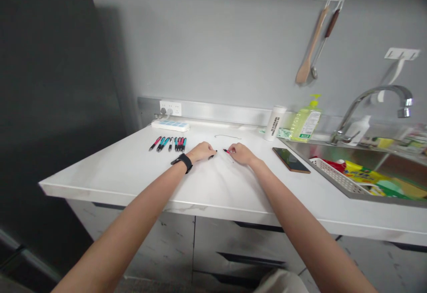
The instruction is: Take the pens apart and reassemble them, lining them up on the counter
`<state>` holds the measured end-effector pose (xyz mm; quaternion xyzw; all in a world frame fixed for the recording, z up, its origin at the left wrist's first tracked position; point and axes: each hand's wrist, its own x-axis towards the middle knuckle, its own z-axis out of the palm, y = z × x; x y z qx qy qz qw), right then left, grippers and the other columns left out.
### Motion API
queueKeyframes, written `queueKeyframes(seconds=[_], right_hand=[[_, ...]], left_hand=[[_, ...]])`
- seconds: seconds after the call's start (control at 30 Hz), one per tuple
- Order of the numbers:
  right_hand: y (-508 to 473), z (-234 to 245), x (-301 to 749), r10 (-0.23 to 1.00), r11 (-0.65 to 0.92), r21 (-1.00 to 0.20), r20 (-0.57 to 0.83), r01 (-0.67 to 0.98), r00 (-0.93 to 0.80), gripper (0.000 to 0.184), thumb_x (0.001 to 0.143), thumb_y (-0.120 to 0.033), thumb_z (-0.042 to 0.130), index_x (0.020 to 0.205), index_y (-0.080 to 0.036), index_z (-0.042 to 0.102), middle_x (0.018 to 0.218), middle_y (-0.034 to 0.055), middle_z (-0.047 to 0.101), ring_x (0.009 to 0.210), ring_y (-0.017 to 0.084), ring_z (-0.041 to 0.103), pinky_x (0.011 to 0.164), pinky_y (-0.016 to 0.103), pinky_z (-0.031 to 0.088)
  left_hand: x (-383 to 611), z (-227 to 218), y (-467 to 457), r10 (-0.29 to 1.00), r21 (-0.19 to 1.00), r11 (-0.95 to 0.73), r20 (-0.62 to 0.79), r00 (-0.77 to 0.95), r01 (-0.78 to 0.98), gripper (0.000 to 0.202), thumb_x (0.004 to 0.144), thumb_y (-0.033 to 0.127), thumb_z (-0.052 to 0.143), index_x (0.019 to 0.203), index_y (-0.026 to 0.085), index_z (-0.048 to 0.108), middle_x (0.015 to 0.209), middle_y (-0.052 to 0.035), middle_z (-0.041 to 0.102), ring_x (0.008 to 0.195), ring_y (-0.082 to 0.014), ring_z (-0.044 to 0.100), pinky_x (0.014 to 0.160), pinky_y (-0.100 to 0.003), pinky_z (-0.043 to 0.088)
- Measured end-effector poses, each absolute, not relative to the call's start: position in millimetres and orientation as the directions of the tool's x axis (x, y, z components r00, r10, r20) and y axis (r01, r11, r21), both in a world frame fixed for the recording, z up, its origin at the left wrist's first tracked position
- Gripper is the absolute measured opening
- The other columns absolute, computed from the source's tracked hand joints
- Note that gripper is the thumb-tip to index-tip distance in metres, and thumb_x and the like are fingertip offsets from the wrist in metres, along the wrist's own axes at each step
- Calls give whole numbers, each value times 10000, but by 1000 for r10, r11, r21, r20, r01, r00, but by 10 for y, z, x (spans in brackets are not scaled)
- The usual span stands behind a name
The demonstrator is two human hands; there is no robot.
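White marbled table (100, 181) seen from above, both forearms reaching across it from the near edge. Far to the right of the right grip, a steel sink (347, 152) holds a white plastic basket (333, 175) and yellow packets (363, 175), with a chrome faucet (367, 110) behind it. Beyond both grips stand a green pump bottle (306, 121) and a white cylinder (275, 123); a power strip (170, 126) lies further left. Just right of the right grip, a smartphone (291, 160) lies flat, its dark glass upward. Left of the left grip, a row of pens (168, 144) with pink, teal and black barrels lies side by side. Left hand (200, 152), a black wristwatch (183, 161) at its wrist: fingers closed on a small dark pen part (212, 155). Right hand (240, 154): fingers closed on a pink-and-black pen part (227, 151). The two grips are near each other but not touching. A thin curved wire (227, 136) lies just beyond them.
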<state>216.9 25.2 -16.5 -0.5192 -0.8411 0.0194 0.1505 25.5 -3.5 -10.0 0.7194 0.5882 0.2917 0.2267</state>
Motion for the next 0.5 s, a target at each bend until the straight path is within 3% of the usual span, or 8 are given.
queueKeyframes(seconds=[0.07, 0.13, 0.2, 0.27, 0.33, 0.4, 0.5], right_hand=[[268, -174, 2170, 877, 463, -187, 237, 867, -418, 252, 842, -223, 541, 1027, -119, 677, 998, 129, 666, 930, 184, 601, 807, 231, 409], [295, -196, 2175, 880, 456, -201, 245, 867, -406, 262, 848, -254, 544, 1035, -117, 665, 1006, 130, 661, 930, 183, 598, 811, 234, 410], [325, -223, 2182, 888, 441, -219, 245, 870, -388, 282, 855, -284, 540, 1050, -113, 651, 1016, 132, 655, 924, 184, 599, 806, 240, 415], [348, -243, 2189, 896, 426, -224, 238, 877, -374, 289, 851, -274, 543, 1071, -110, 635, 1031, 134, 649, 928, 186, 599, 803, 245, 418], [358, -251, 2194, 899, 419, -222, 236, 880, -369, 288, 845, -249, 548, 1089, -115, 621, 1048, 132, 643, 946, 187, 596, 815, 248, 416], [358, -250, 2196, 900, 416, -221, 239, 882, -365, 284, 843, -239, 552, 1094, -121, 615, 1056, 131, 638, 960, 187, 594, 833, 253, 413], [352, -245, 2196, 901, 414, -227, 240, 882, -361, 275, 844, -238, 556, 1086, -121, 615, 1046, 132, 637, 963, 191, 595, 851, 263, 411]], left_hand=[[299, -46, -27, 986, 639, -164, 119, 115, 751, 144, 622, 227, 657, 529, 157, 571, 443, 19, 505, 514, -132, 500, 534, -241, 350], [307, 24, -37, 991, 716, -128, 115, 66, 686, 227, 609, 247, 703, 535, 176, 501, 405, 56, 414, 428, -101, 418, 461, -233, 299], [240, 90, -74, 990, 880, -138, 117, 75, 454, 356, 597, 269, 747, 561, 199, 400, 406, 102, 294, 353, -53, 280, 384, -207, 201], [103, 134, -136, 968, 987, -147, 131, 215, 61, 476, 596, 279, 773, 575, 206, 304, 448, 119, 207, 334, -20, 175, 346, -175, 114], [-47, 152, -202, 950, 963, -98, 165, 266, -250, 539, 633, 321, 767, 574, 207, 243, 464, 118, 157, 321, -7, 104, 323, -160, 56], [-138, 160, -250, 965, 890, -79, 181, 188, -449, 570, 680, 394, 735, 566, 205, 210, 464, 108, 110, 311, -9, 75, 309, -163, 5], [-105, 202, -267, 940, 719, -314, 329, -94, -620, 527, 722, 359, 713, 587, 194, 232, 484, 94, 174, 337, -15, 116, 295, -149, 49]])
